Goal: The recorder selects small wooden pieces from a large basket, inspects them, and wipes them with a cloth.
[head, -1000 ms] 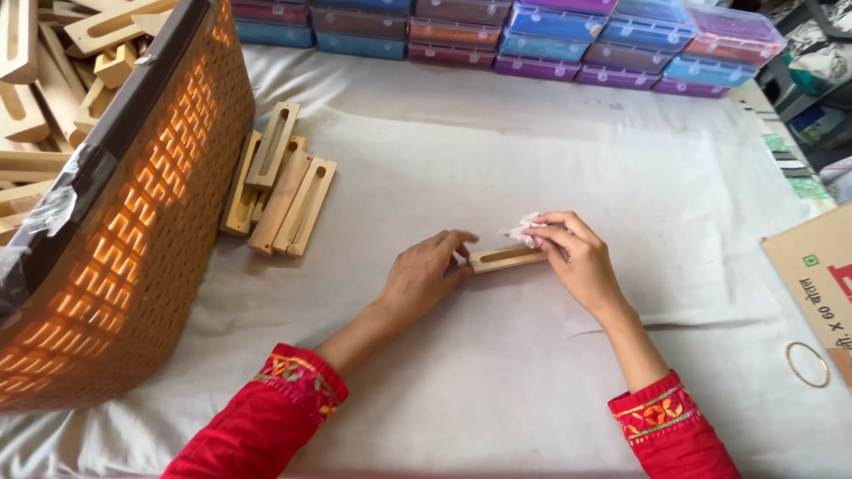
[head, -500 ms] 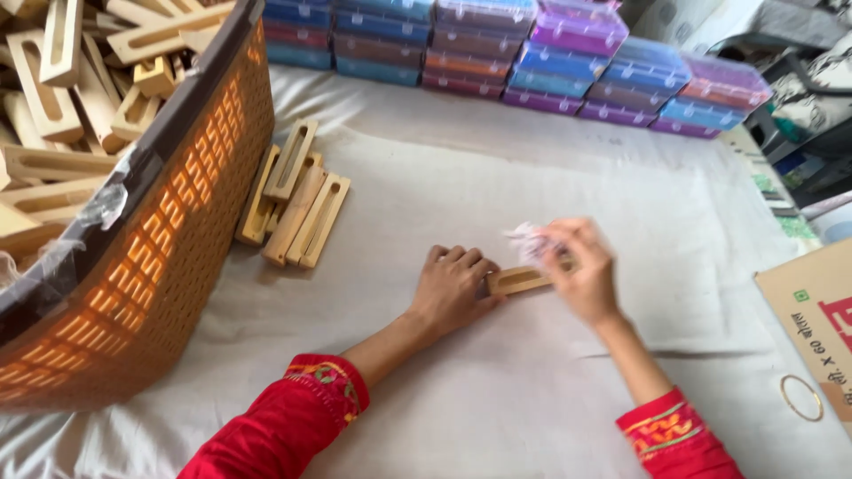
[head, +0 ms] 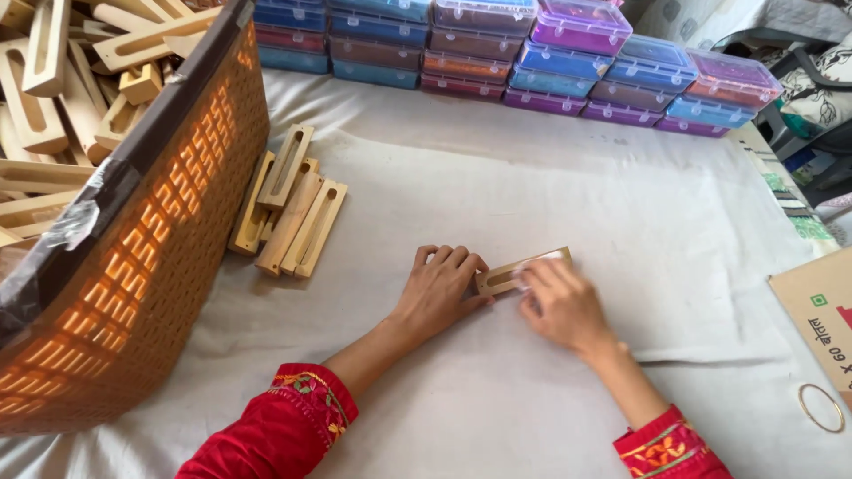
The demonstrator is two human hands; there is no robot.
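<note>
Tabletop (head: 550, 177) covered in wrinkled off-white cloth, row of stacked translucent plastic boxes with purple, blue and pink lids (head: 532, 62) along far edge. Large orange woven plastic basket (head: 160, 248) at left, full of pale wooden slotted blocks (head: 62, 89). Small pile of the same slotted wooden blocks (head: 288, 213) on cloth just beside basket wall. Brown cardboard box corner (head: 821, 310) at right edge, thin metal ring (head: 821, 408) lying near it on the cloth.

Centre of cloth: one flat pale wooden rectangular block with long slot (head: 510, 273), lying flat, slightly angled, near end under both hands. Left hand (head: 439, 293) palm down, fingers curled, grip pressing on left end of block, thumb at block's near corner. Right hand (head: 564, 306) palm down over right part of block, fingers bunched on its top face; small bit of whitish material (head: 532, 269) under fingertips, too hidden to identify. Grip on both sides partly closed, holding block against tabletop, not lifted. Red sleeves with embroidered cuffs (head: 293, 417) on both forearms.
</note>
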